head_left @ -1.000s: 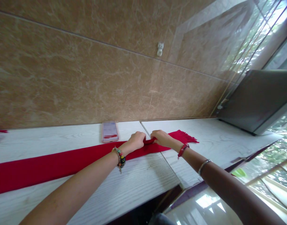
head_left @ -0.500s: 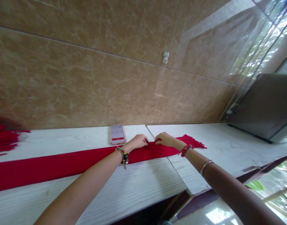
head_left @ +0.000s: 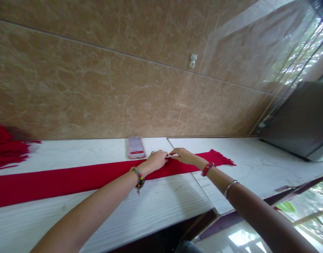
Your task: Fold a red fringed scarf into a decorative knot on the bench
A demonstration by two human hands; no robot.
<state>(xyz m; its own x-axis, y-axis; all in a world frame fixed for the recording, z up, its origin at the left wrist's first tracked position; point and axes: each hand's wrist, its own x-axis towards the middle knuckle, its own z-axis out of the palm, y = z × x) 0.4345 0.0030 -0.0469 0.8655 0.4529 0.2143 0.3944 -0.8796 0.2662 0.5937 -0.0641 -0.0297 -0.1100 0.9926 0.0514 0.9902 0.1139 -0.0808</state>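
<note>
The fingers of the left hand (head_left: 156, 160) curl down at the wall-side edge of a red scarf (head_left: 79, 179); those of the right hand (head_left: 183, 156) bend toward them, just beside. Whether either set pinches the cloth, I cannot tell. The scarf runs under both hands as a long, flat, matte strip, smooth and straight-sided, ending at the right in a fringe (head_left: 222, 157) of thin strands.

On the left wrist sits a bracelet (head_left: 138, 177) of small round beads with a loose tassel. The right wrist has a red band (head_left: 208, 169) and, higher on the forearm, a smooth, shiny bangle (head_left: 230, 189).

A phone (head_left: 136, 147) in a pinkish case, a rounded rectangle, lies near the left hand, between scarf and wall. The tabletop (head_left: 151, 200) is whitish with a fine wood grain, split by a narrow seam. At far left lies a soft red heap (head_left: 8, 147) with stringy ends. Behind rises a glossy brown wall (head_left: 98, 88) with pale marble veining, bearing a small white cat-shaped piece (head_left: 192, 60). A smooth grey box (head_left: 296, 119) stands at the right.
</note>
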